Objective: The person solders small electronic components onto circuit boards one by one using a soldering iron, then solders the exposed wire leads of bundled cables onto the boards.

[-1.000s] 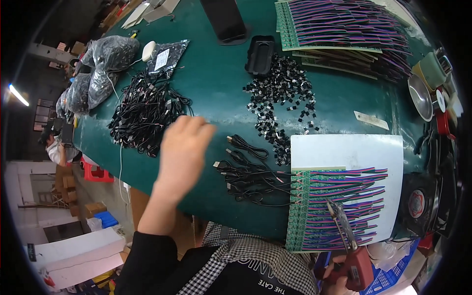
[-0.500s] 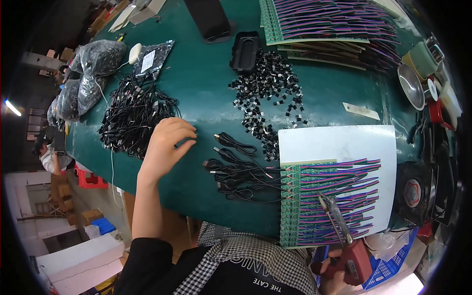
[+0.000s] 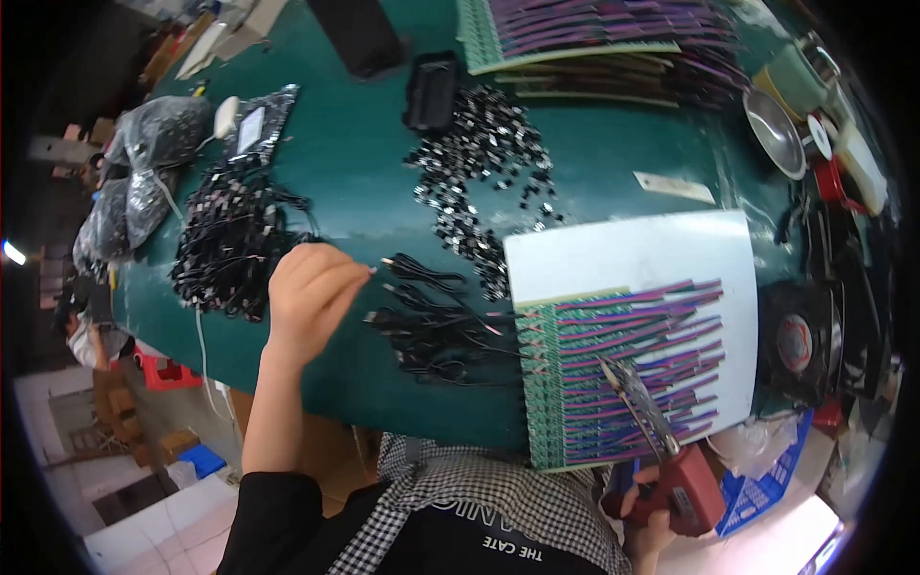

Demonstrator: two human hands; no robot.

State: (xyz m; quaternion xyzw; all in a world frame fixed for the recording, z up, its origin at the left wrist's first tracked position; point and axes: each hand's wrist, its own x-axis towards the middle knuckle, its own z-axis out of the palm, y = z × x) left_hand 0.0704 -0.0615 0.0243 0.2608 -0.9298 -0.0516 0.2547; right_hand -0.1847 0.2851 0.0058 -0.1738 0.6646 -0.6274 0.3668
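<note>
My left hand (image 3: pixel 309 295) is above the table between a heap of black cables (image 3: pixel 230 235) and a small group of black cables (image 3: pixel 422 331). Its thumb and fingertips are pinched together, with a tiny pale speck at the tips that I cannot make out. My right hand (image 3: pixel 644 510) grips the red handle of a soldering gun (image 3: pixel 692 489). The gun's metal tip lies over a panel of green circuit boards (image 3: pixel 546 383) with rows of purple, blue and dark wires. Some cables of the small group reach the panel's left edge. A white board (image 3: pixel 632 244) lies under the panel.
Many small black components (image 3: pixel 479 153) lie scattered beside a black tray (image 3: pixel 431 91). Wired boards (image 3: pixel 585 48) are stacked at the far side. Wrapped bags (image 3: pixel 158 144) stand far left. A metal strip (image 3: pixel 674 187), a metal bowl (image 3: pixel 776 134) and a black fan-like box (image 3: pixel 800 340) are right.
The whole view has shifted, moving the table's things left and slightly up. My left hand's thumb and fingers have drawn together from a looser curl. The soldering gun stays in my right hand.
</note>
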